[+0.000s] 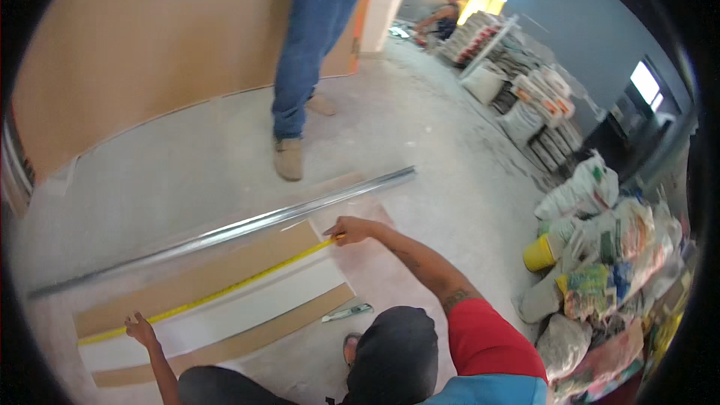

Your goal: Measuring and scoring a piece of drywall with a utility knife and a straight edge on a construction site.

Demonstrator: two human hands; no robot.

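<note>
My left hand (141, 328) rests at the left part of a yellow tape measure (240, 280), fingers apart and touching it. My right hand (350, 229) grips the tape near its right end. The tape lies straight across layered long boards: a brown strip (187, 280), a white strip (236, 315) and another brown strip (225, 352) nearer me. A utility knife (346, 313) lies on the floor beside their right end. A long metal channel (232, 225) lies just beyond the boards.
A person in jeans (304, 52) stands beyond the channel before a large brown panel (150, 45). Another person (442, 19) is low down near stacked sacks (525, 105) at the back. Bags (581, 187) and a yellow bucket (538, 253) line the right. My knees (394, 345) are below.
</note>
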